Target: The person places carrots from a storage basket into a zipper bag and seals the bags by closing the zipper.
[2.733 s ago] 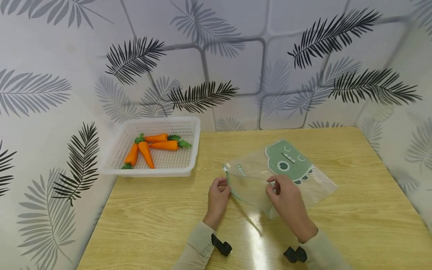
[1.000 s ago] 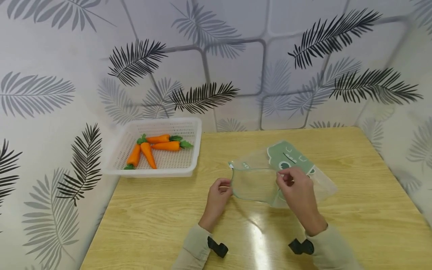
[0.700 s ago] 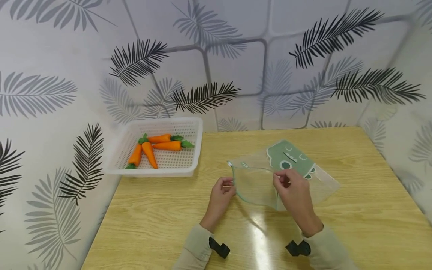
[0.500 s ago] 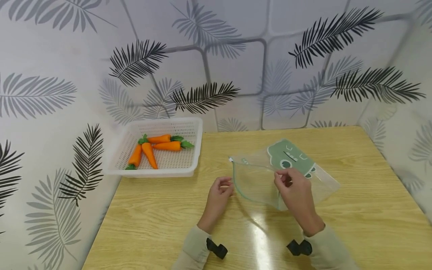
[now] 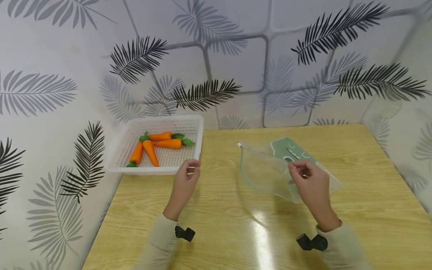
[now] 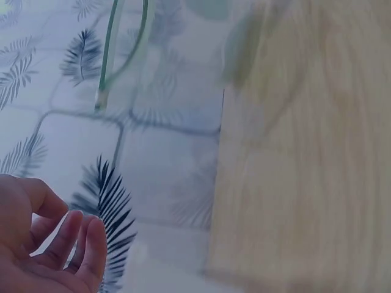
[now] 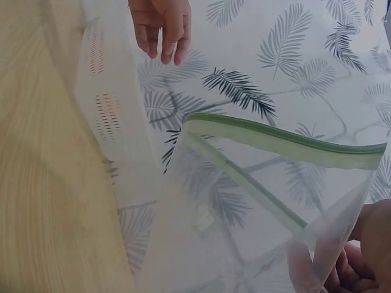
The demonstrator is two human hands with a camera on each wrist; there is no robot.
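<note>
My right hand (image 5: 310, 182) pinches the rim of a clear zip bag (image 5: 263, 170) with a green dinosaur-face print. The bag's mouth gapes toward the left, its green zip edge (image 7: 275, 135) bowed apart in the right wrist view, and a small white slider (image 5: 239, 144) sits at the far corner. My left hand (image 5: 185, 178) hangs near the front right corner of a white plastic basket (image 5: 152, 171), fingers loosely bent and holding nothing. Inside the basket lie several orange carrots (image 5: 150, 153) with green tops. In the left wrist view, the left hand (image 6: 49, 244) is empty.
A light wood table (image 5: 216, 232) bears the basket at the back left and the bag at centre right. Behind the table stands a wall covering (image 5: 233, 67) printed with feathery leaves.
My left hand has let go of the bag's edge and moved left to the basket. The right hand has lifted the bag's rim slightly up and to the right.
</note>
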